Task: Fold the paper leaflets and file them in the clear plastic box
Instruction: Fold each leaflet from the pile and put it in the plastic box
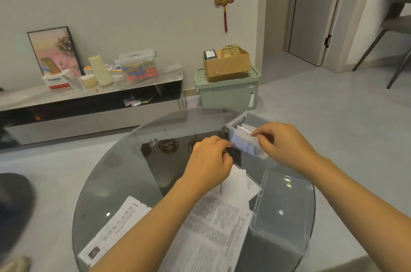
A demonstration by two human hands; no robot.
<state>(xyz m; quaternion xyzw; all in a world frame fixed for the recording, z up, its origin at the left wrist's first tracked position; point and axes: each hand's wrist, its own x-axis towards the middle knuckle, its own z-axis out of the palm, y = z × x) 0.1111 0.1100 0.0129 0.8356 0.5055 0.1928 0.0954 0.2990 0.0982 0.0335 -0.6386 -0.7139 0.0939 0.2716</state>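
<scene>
Leaflets [213, 222] lie unfolded nearest you on the round glass table [106, 182], their sheets overlapping, one long sheet [115, 227] angled out toward the table's left rim. Just right of them sits the clear lid [282, 211], its far-right corner close to the table edge. Between papers and left rim you have bare glass.

Farther out, your left hand [211, 158] has its fingers curled, the tips pinching the left edge of a folded leaflet [244, 145]. Your right hand [287, 142] pinches the same leaflet's top right, fingers bent over it. The leaflet stands partly inside the box [242, 122], which sits at the table's far right rim with more folded papers [245, 128] upright behind.

Beyond the table lies open floor, then a green bin [229, 91] carrying a cardboard carton [226, 65], and a low cabinet [89, 102] along the wall.
</scene>
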